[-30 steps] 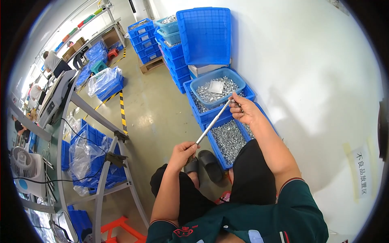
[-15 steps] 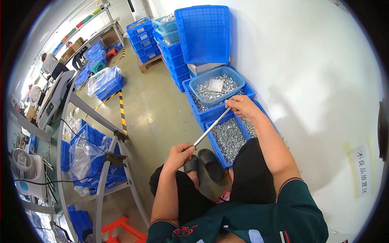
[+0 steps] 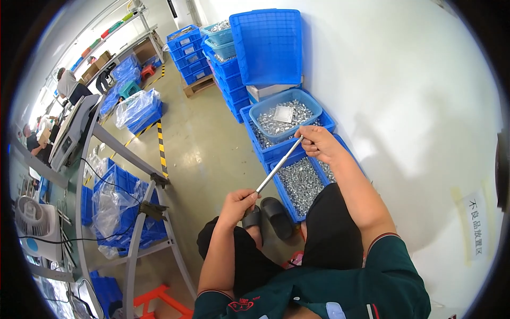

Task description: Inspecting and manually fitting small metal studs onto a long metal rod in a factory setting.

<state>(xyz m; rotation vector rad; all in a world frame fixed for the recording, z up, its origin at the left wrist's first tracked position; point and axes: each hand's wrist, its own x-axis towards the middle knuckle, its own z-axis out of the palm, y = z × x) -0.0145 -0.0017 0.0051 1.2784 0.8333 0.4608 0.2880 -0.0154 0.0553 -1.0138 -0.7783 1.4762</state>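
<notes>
A slim silver metal rod slants between my two hands, thicker at its lower part and thinner toward the top. My left hand is closed round its lower end, above my dark slippers. At the upper end, the fingers of my right hand pinch the tip. Under the rod and my right hand stands a blue crate filled with small silver metal parts. Just beyond that hand, a light-blue basin of similar parts, with a white card on top, rests on another blue crate.
A large blue crate leans upright behind the basin. Blue crates are stacked farther back along the white wall. To my left stands a grey-framed workbench with a fan and plastic-wrapped crates. People sit farther off.
My hands and the rod have shifted only slightly; the grip on both ends stays the same. At the far left, a seated person in dark clothing now shows more.
</notes>
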